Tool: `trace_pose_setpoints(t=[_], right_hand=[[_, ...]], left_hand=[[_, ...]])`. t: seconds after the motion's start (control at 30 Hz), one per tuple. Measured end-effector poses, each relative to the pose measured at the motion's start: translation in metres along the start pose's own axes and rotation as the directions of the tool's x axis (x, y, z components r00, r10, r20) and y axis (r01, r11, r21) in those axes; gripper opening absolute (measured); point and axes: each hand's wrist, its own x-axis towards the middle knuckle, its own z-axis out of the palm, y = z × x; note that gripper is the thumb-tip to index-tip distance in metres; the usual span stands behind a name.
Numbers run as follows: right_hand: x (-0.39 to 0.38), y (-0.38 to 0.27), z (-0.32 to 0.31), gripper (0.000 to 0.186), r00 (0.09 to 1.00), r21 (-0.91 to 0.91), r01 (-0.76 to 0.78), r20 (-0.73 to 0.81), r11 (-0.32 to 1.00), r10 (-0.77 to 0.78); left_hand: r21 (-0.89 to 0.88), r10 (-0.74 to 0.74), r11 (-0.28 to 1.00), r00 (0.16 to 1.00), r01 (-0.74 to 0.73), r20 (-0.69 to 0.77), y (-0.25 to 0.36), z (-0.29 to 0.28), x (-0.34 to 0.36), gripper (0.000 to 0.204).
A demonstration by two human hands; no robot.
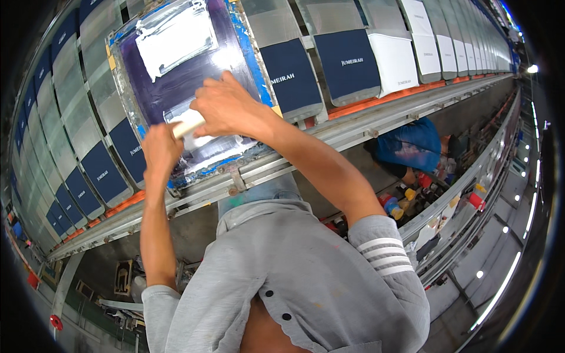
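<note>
Both hands grip a pale squeegee [189, 124] over a purple-meshed printing screen [154, 97]. My left hand [160, 152] is closed round its left end, near the screen's lower left edge. Further right, my right hand [228, 107] wraps the other end, its fingers curled. The squeegee's lower edge is mostly hidden by the hands. A thick patch of white ink [179, 38] covers the far part of the mesh, and whitish smears show below the squeegee. Blue tape and ink stains line the screen's frame, which rests against the metal rail [347, 136] at the table's near side.
Navy fabric panels [347, 63] and a white panel [393, 65] lie in rows along the long table on both sides. At the right, a person in a blue shirt [409, 146] bends below the rail beside bottles and containers [393, 206]. A small metal clamp [236, 178] sits on the rail.
</note>
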Motion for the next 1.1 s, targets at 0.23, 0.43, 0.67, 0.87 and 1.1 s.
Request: trace_pose_setpoints(t=[0.23,0.43,0.67,0.87,1.1], right_hand=[[0.068,0.034,0.074,0.012,0.98,-0.099,-0.002,-0.196,0.995,-0.018],[-0.01,-0.046,0.119,0.017,0.952,0.017,-0.012,-0.306,1.0,0.017],[0.079,-0.154,0.083,0.015,0.983,0.022,-0.119,0.141,0.993,0.114],[0.21,-0.102,0.117,0.016,0.998,-0.025,-0.066,-0.001,0.998,0.066],[0.159,-0.154,0.182,0.015,0.994,0.134,-0.031,-0.098,0.991,0.044]], left_hand=[[-0.022,0.12,0.992,0.975,-0.126,-0.186,-0.048,0.021,0.083,0.033],[-0.079,0.211,0.965,0.923,-0.248,-0.322,-0.056,0.06,-0.034,0.046],[-0.151,0.138,0.982,0.976,-0.113,0.169,-0.171,-0.043,-0.044,0.04],[-0.061,0.134,0.989,0.988,-0.138,-0.071,-0.239,-0.046,0.067,0.034],[-0.182,0.11,0.974,0.982,-0.137,-0.153,-0.271,0.014,-0.009,0.034]])
